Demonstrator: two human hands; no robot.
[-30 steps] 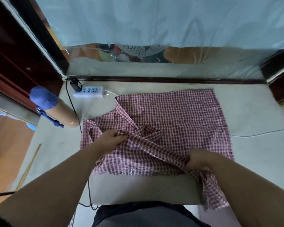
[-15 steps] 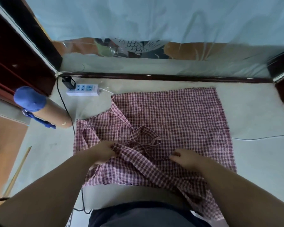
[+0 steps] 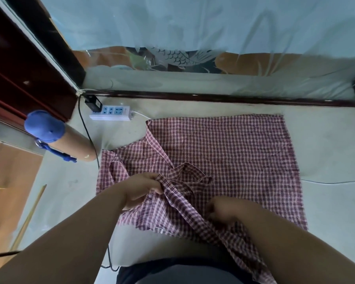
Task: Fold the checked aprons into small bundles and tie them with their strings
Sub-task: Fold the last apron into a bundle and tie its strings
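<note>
Table [image 3: 326, 150]: one apron [image 3: 234, 150], left hand [image 3: 139, 189], right hand [image 3: 221, 212] gripping.

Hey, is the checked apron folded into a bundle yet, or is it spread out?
Mostly spread: the apron lies flat, only its near edge bunched where the left hand pinches it; right hand blurred.

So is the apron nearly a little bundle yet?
Not nearly. Done: the apron lies spread out on the table, its far half flat. In hand: the left hand grips a bunched ridge of cloth near the middle, and the right hand, a bit blurred, seems to grip the same ridge nearer the table edge. Left: all the folding into a small bundle, then tying it up.
</note>
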